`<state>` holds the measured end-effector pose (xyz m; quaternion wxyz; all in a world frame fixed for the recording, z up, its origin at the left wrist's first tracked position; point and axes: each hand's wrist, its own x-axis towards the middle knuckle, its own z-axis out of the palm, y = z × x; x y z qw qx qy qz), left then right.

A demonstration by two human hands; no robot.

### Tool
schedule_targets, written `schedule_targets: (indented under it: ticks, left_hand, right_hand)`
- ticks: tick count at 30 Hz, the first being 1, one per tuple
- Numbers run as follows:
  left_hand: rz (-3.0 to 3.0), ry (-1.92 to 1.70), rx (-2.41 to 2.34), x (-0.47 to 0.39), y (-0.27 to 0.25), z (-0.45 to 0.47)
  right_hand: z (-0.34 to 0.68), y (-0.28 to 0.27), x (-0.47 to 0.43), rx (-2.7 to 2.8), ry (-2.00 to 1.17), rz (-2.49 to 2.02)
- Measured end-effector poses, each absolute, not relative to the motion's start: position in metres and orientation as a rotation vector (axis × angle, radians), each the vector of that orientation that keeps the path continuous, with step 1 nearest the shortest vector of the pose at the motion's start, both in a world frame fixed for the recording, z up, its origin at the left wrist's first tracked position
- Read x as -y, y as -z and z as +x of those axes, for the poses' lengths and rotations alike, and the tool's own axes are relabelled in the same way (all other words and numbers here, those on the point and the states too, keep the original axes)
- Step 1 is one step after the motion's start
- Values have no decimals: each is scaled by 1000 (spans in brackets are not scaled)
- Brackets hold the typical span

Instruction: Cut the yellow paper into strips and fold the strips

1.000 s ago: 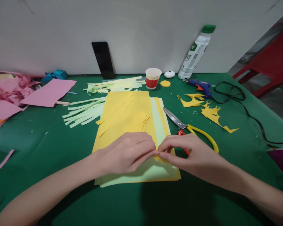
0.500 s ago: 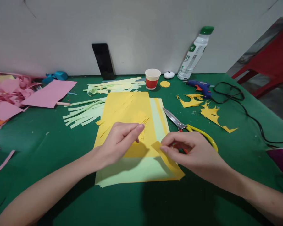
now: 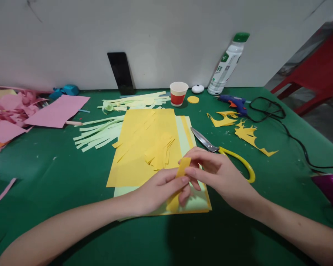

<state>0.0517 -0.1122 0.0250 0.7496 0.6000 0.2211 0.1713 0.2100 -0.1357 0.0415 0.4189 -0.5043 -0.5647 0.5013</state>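
Note:
Between my two hands is a yellow paper strip [image 3: 185,164], held above the near right part of the paper stack. My left hand [image 3: 161,190] pinches its lower part between thumb and fingers. Thumb and fingers of my right hand [image 3: 213,171] close on its upper end. Below lies a yellow paper sheet [image 3: 138,147] with small yellow cut pieces [image 3: 162,151] scattered over it. Light green paper [image 3: 185,142] shows from underneath. Scissors [image 3: 205,140] with yellow handles lie just beyond my right hand, their handles partly hidden by it.
Green paper strips [image 3: 100,133] and pink paper [image 3: 59,111] lie left. At the back stand a phone [image 3: 121,74], a paper cup [image 3: 178,95] and a leaning bottle [image 3: 227,66]. Right are a glue gun [image 3: 234,103] with its cord and yellow scraps [image 3: 249,135].
My left hand has moved right and nearer me and now grips the yellow paper strip too. The strip has turned in my right hand. Small yellow pieces beneath the left hand are now uncovered.

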Motion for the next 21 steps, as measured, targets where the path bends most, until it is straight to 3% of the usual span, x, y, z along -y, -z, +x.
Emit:
schedule_targets:
  ticks: [9, 21]
  left_hand:
    - [884, -300, -427, 107, -10, 55]
    - [794, -171, -483, 103, -3, 56]
  right_hand:
    - [215, -40, 132, 1550, -1025, -1221]
    - [217, -23, 127, 1692, -808, -1276]
